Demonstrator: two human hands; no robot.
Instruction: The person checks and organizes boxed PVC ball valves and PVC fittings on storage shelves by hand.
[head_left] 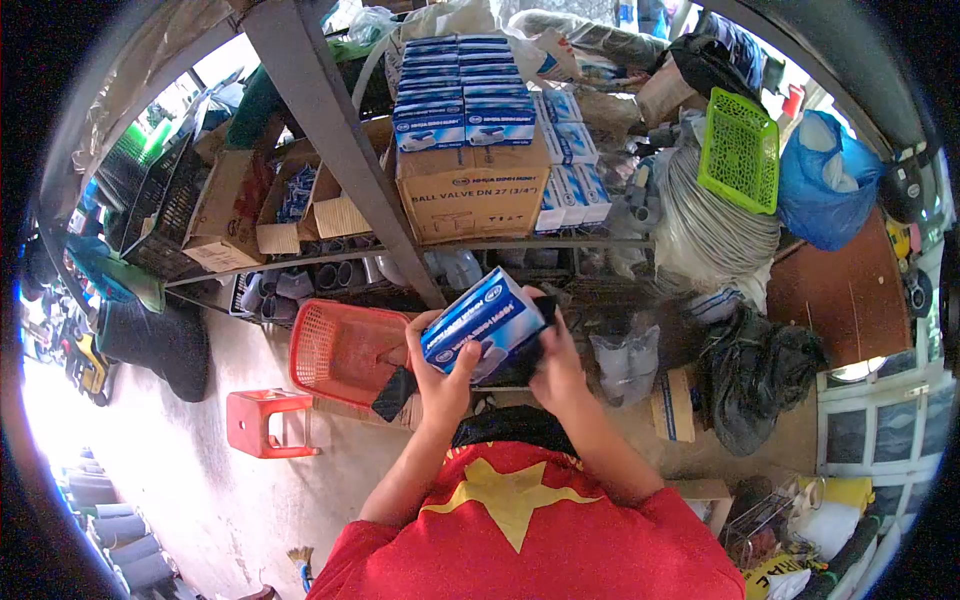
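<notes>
In front of my chest, my left hand grips a blue-and-white cardboard box with its thumb across the printed side. The box is tilted, its upper end pointing away from me. My right hand is at the right end of the box, fingers curled round a black cloth that presses against that end. Part of the cloth is hidden behind the fingers. Ahead on the shelf, similar blue-and-white boxes are stacked on a brown carton marked as ball valves.
A red plastic basket lies beyond my left forearm, near a red stool on the floor. A slanting metal post crosses the shelf front. To the right are a green basket, coiled hose and a black plastic bag.
</notes>
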